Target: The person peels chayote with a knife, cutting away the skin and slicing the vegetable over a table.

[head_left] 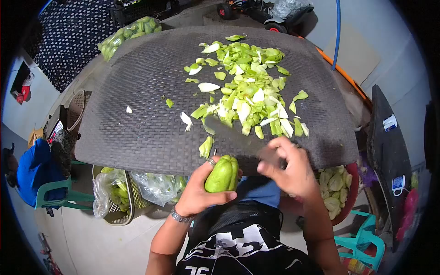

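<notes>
Left hand [196, 189] grips a green chayote [222, 174] at six o'clock, seemingly uncut — right hand [295, 170] clasps a knife [234, 139]. Scraps [247, 87] heap toward twelve; pale pieces [333, 189] at four look done — bagged greens [120, 191] at eight, unworked.

Blue cloth [75, 39] with white dots; teal stools [364, 240].

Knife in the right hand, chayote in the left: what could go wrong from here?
The knife could slip and nick the left hand, whose bare fingers wrap the chayote close to the blade. The chayote, held off the table's near edge, might drop if the right hand pushes hard. Loose peelings near that edge could get knocked off.
</notes>
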`<state>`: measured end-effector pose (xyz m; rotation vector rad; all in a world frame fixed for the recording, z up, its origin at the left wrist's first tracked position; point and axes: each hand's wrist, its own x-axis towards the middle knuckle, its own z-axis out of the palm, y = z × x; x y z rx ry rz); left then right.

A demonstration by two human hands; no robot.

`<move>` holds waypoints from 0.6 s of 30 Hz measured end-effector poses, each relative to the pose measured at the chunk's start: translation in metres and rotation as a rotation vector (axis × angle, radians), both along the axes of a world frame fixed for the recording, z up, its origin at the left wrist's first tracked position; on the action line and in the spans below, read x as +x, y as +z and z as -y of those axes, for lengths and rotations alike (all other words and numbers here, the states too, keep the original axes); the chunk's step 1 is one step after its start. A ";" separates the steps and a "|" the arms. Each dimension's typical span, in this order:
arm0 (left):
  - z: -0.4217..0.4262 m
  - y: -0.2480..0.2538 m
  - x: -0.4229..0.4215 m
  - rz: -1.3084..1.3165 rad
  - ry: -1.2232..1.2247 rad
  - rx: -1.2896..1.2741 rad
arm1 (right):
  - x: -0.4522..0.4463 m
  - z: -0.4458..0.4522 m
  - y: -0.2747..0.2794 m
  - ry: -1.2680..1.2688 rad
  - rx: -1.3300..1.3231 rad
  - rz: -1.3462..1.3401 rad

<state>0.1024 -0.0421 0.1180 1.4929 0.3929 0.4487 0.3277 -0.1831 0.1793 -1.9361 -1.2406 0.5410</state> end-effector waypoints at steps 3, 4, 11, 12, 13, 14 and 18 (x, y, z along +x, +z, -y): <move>0.006 -0.006 0.006 -0.032 0.108 0.394 | -0.021 0.009 0.004 0.245 0.056 0.070; 0.008 0.004 0.010 -0.063 0.120 0.409 | -0.026 0.015 0.006 0.272 0.054 0.186; 0.010 0.011 0.025 0.050 0.184 0.598 | -0.031 0.022 0.021 0.309 -0.020 0.369; 0.010 0.010 0.026 0.056 0.195 0.608 | -0.030 0.022 0.020 0.313 -0.006 0.369; 0.011 0.009 0.027 0.050 0.216 0.615 | -0.029 0.021 0.018 0.318 0.009 0.370; 0.012 0.008 0.027 0.043 0.237 0.623 | -0.029 0.020 0.015 0.324 0.024 0.370; 0.020 0.009 0.030 0.037 0.302 0.684 | -0.025 0.015 0.003 0.316 0.079 0.321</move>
